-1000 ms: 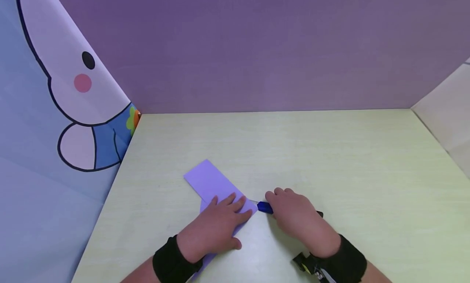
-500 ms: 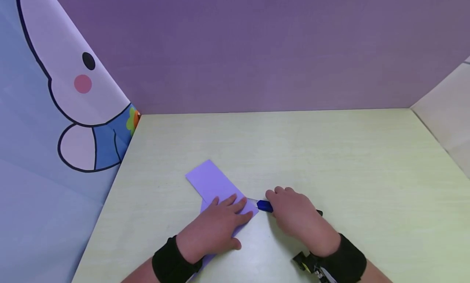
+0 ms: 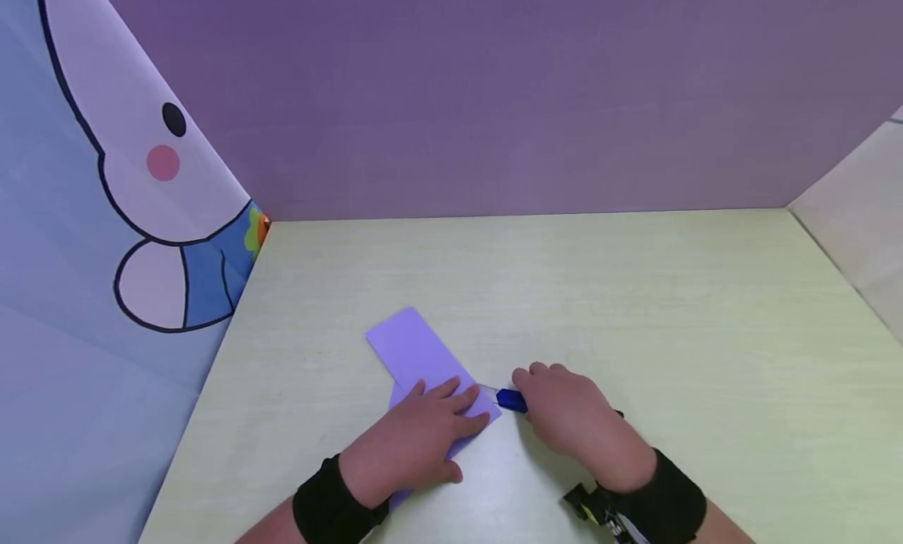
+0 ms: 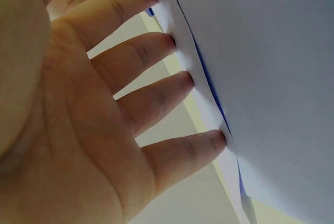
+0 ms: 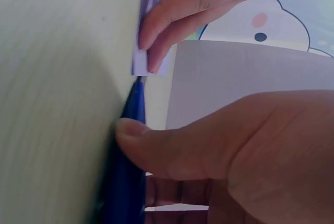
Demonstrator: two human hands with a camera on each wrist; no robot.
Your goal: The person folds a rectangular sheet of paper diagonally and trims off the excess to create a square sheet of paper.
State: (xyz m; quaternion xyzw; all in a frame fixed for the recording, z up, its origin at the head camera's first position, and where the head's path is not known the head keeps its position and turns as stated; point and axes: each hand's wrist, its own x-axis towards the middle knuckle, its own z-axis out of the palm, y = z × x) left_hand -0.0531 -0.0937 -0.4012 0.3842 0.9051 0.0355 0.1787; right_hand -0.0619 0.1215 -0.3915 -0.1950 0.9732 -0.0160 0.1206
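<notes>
A folded purple sheet of paper (image 3: pixel 411 344) lies on the table in the head view. My left hand (image 3: pixel 416 442) rests on it, fingers spread and fingertips pressing near its right corner. In the left wrist view, the fingertips of my left hand (image 4: pixel 104 93) touch the paper (image 4: pixel 261 78) along its folded edge. My right hand (image 3: pixel 567 411) grips a blue utility knife (image 3: pixel 511 400) whose thin blade points left into the paper's right edge. From the right wrist view, the thumb of my right hand (image 5: pixel 209 140) lies across the blue knife (image 5: pixel 122 182), its tip at the paper (image 5: pixel 140 66).
The pale wooden table (image 3: pixel 635 293) meets a purple wall (image 3: pixel 494 97) at the back. A blue panel with a cartoon figure (image 3: pixel 176 207) stands along the left, a whitish panel (image 3: pixel 861 215) along the right. A black wrist device (image 3: pixel 600 509) sits by my right wrist.
The paper has shifted slightly to the right and turned a little under my left hand. The knife and my right hand have moved only very slightly to the right.
</notes>
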